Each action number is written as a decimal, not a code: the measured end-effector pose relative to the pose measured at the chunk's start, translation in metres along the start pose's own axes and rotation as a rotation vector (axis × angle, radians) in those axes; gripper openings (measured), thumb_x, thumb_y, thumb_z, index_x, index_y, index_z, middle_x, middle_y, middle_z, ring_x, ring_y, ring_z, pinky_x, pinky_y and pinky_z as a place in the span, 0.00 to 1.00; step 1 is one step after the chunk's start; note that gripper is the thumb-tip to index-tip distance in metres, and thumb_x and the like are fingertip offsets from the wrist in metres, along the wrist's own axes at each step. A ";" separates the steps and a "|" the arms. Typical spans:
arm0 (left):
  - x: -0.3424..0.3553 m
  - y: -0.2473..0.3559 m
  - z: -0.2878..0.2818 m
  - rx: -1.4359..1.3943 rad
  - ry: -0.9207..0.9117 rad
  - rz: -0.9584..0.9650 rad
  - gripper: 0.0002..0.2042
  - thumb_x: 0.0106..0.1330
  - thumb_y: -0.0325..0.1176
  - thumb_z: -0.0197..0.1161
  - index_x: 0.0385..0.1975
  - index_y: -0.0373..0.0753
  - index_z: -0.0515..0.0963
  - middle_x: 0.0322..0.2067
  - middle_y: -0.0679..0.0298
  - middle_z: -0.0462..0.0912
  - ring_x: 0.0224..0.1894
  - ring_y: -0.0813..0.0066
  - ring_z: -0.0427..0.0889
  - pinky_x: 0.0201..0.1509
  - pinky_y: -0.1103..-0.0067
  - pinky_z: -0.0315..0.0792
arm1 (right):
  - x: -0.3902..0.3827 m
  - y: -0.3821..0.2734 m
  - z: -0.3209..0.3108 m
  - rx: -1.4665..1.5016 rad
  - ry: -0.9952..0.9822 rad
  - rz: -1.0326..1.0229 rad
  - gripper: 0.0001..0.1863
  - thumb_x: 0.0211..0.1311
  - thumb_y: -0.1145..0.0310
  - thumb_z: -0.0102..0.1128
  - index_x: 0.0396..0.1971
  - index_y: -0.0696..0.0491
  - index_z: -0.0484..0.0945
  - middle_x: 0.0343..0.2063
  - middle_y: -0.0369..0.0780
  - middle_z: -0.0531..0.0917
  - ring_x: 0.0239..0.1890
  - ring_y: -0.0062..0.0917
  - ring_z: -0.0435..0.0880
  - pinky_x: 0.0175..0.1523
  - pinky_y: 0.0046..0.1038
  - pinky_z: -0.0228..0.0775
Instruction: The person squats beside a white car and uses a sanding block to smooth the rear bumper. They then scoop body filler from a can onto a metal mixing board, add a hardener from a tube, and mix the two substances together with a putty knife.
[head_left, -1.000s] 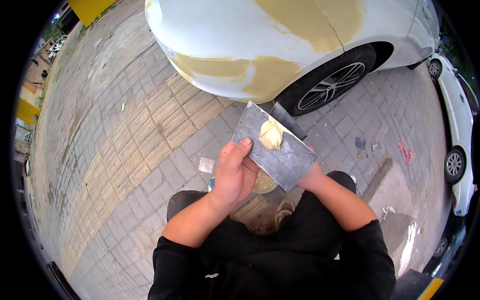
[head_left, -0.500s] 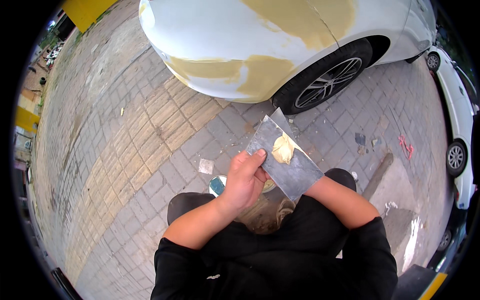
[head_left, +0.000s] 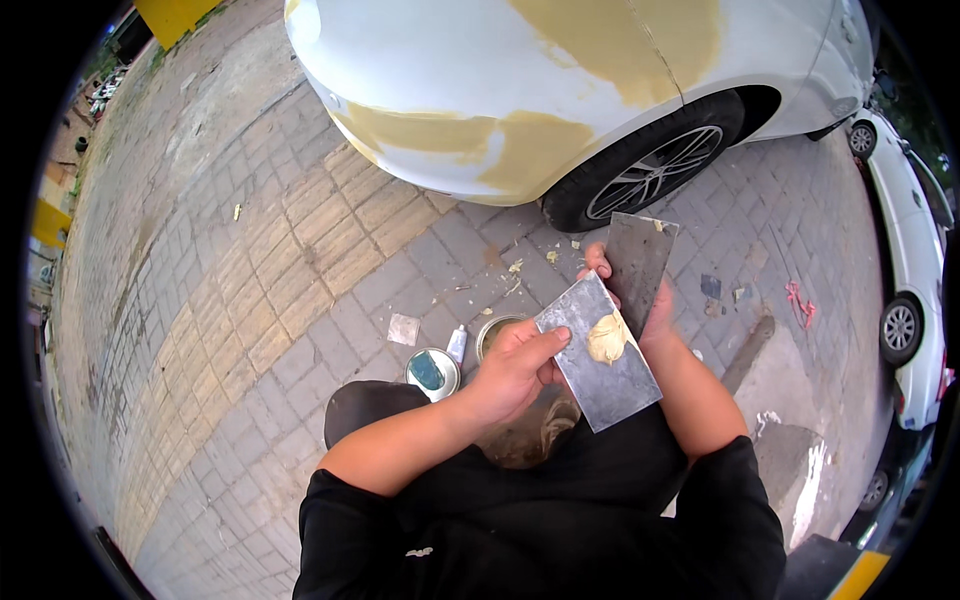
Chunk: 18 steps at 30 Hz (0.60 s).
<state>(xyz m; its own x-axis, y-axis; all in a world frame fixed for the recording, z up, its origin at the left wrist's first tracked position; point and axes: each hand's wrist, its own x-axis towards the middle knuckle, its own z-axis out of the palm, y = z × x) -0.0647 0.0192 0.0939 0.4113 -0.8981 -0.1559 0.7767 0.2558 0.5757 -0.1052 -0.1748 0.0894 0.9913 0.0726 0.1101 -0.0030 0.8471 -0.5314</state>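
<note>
My left hand (head_left: 520, 368) is gripping a grey plate (head_left: 612, 392) carrying a lump of unspread paste (head_left: 607, 338); my right hand (head_left: 658, 312) is holding a dark blade (head_left: 640, 258) just beside it. Ahead, tan patches (head_left: 548, 148) are already covering parts of the white car (head_left: 420, 60).

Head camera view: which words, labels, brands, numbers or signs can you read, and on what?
None can be read.
White tube: any print is too small to read.
Black clothing: small white mark, too blurred to identify.
Gray plate in the left hand, dark plate in the right hand: no lettering visible.
Patched white car: none visible.
</note>
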 end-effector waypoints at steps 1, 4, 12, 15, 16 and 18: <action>0.000 -0.004 -0.002 -0.024 -0.020 -0.006 0.13 0.74 0.33 0.51 0.50 0.31 0.72 0.45 0.58 0.82 0.44 0.71 0.83 0.45 0.72 0.79 | -0.004 0.006 0.007 -0.049 0.061 0.010 0.22 0.64 0.49 0.57 0.39 0.55 0.71 0.29 0.36 0.78 0.32 0.20 0.79 0.37 0.22 0.72; 0.000 -0.010 -0.009 -0.072 -0.098 0.005 0.13 0.74 0.32 0.51 0.50 0.31 0.74 0.49 0.59 0.81 0.49 0.70 0.81 0.54 0.68 0.76 | -0.004 0.012 -0.005 -0.047 -0.034 0.181 0.18 0.65 0.55 0.60 0.41 0.56 0.74 0.33 0.36 0.80 0.34 0.19 0.79 0.38 0.23 0.73; -0.014 0.024 0.011 -0.049 -0.121 0.139 0.14 0.74 0.33 0.51 0.51 0.31 0.73 0.47 0.57 0.82 0.45 0.68 0.83 0.50 0.71 0.77 | -0.013 0.040 -0.024 -0.241 0.365 0.370 0.18 0.67 0.64 0.55 0.52 0.56 0.75 0.46 0.41 0.82 0.46 0.26 0.83 0.50 0.28 0.78; -0.012 0.016 0.007 -0.008 -0.027 0.191 0.14 0.74 0.33 0.50 0.52 0.31 0.73 0.47 0.56 0.81 0.44 0.66 0.83 0.46 0.71 0.79 | -0.024 0.018 -0.049 -0.089 0.278 0.249 0.23 0.67 0.64 0.54 0.58 0.57 0.71 0.53 0.44 0.80 0.53 0.32 0.81 0.57 0.33 0.75; -0.009 0.013 0.002 -0.007 -0.024 0.174 0.14 0.75 0.33 0.50 0.52 0.31 0.73 0.48 0.55 0.81 0.45 0.66 0.83 0.45 0.70 0.79 | -0.012 0.024 -0.061 0.167 0.366 0.264 0.27 0.67 0.59 0.52 0.61 0.58 0.68 0.56 0.47 0.77 0.56 0.36 0.79 0.62 0.38 0.72; -0.004 0.007 -0.007 -0.005 -0.022 0.138 0.14 0.75 0.33 0.50 0.52 0.32 0.73 0.48 0.55 0.81 0.46 0.66 0.82 0.44 0.69 0.79 | -0.022 0.018 -0.071 0.287 0.194 0.359 0.28 0.68 0.55 0.49 0.61 0.58 0.69 0.56 0.48 0.77 0.57 0.37 0.78 0.63 0.41 0.70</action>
<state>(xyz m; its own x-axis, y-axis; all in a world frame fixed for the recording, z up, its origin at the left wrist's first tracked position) -0.0572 0.0271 0.0931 0.5041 -0.8617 -0.0583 0.7161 0.3792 0.5861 -0.1177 -0.1988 0.0178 0.9274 0.3096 -0.2101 -0.3572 0.8996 -0.2514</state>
